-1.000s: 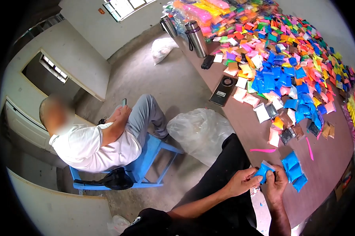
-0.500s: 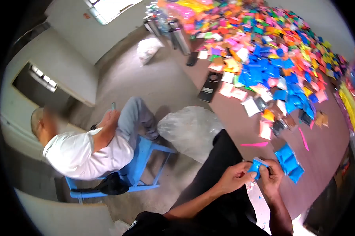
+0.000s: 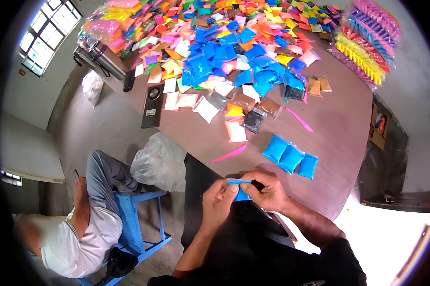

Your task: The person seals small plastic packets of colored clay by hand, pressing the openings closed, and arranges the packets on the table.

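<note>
On the dark phone point(image 3: 152, 104) at centre left, we see a pale label point(image 3: 150, 112) too small to read. At lower centre, near the surface point(image 3: 336, 157), our left hand point(image 3: 217, 202) and right hand point(image 3: 268, 191) angle inward, fingers pinching a blue packet point(image 3: 240, 195) between them.

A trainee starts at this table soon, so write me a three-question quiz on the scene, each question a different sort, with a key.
1. True or false: the left hand and the right hand both hold one blue packet.
2. How many are in the row of blue packets lying just beyond the right hand?
3. The plastic knife nearest the left hand is: A yellow; B pink; C green.

Key: 1 true; 2 three; 3 B.
</note>
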The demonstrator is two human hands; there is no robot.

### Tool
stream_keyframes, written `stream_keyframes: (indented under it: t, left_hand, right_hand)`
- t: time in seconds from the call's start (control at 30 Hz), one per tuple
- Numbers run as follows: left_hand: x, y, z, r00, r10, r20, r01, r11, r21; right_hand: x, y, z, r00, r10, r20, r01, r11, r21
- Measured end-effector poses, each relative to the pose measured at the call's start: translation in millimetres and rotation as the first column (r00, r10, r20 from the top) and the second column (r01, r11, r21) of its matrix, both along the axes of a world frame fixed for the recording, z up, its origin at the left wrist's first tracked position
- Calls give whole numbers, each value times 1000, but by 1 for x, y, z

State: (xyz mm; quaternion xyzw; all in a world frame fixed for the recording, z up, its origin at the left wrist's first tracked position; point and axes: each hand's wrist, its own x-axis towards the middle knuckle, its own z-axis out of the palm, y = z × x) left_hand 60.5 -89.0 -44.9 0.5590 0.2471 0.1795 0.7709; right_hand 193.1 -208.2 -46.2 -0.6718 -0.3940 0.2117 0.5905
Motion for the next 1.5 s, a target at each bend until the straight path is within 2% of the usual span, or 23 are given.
stream_keyframes:
  t: [0.03, 0.23, 0.3, 0.37, 0.7, 0.77, 0.8, 0.9, 0.97, 1.03, 1.2, 1.27, 1.37, 1.43, 1.5]
  left_hand:
    - [1, 1, 0, 1000, 3, -6, -2, 1000, 27]
    - [0, 6, -3, 1000, 2, -31, 3, 990, 144]
    - [5, 5, 1, 1000, 1, -20, 2, 992, 127]
    - [9, 1, 3, 998, 58, 24, -60, 994, 95]
    - [7, 3, 3, 999, 30, 26, -32, 994, 107]
    - [14, -4, 8, 995, 80, 65, -84, 995, 54]
    - [10, -2, 2, 999, 5, 52, -8, 998, 61]
    - [3, 1, 2, 999, -47, 13, 45, 994, 101]
    - [5, 0, 6, 998, -47, 33, 44, 994, 100]
    - [4, 2, 6, 998, -43, 45, 38, 994, 100]
    - [3, -3, 15, 994, -101, 39, 99, 993, 61]
    - [1, -7, 17, 978, -210, -8, 210, 977, 27]
    - [2, -14, 29, 965, -260, -34, 262, 964, 42]
    - [4, -20, 24, 961, -277, -2, 277, 961, 3]
    - [4, -24, 18, 935, -354, 13, 354, 934, 43]
  right_hand:
    - [0, 1, 2, 999, -24, 30, 23, 999, 40]
    - [2, 0, 6, 1000, 1, 28, 0, 1000, -31]
    - [3, 1, 4, 1000, 4, 25, -2, 998, -57]
    - [2, 3, 0, 999, -36, 26, 34, 998, 47]
    - [1, 0, 6, 999, -9, 40, 9, 1000, -12]
    - [-1, 0, 1, 998, -56, -33, 57, 998, 24]
    - [-2, -1, -3, 997, -67, -43, 68, 997, 30]
    - [-7, -1, 0, 991, -119, -61, 121, 992, 35]
    - [-6, -3, 3, 993, -114, -11, 114, 993, 8]
    - [-7, -3, 7, 992, -96, -82, 93, 995, -39]
    - [-8, -12, 19, 991, -131, 3, 131, 991, -26]
    - [-6, -19, 22, 978, -187, -91, 189, 982, 14]
    - [-8, -44, 41, 978, -210, -7, 208, 972, -106]
    - [-11, -57, 41, 970, -241, -43, 234, 964, -126]
    - [-11, -69, 44, 940, -336, -63, 328, 938, -110]
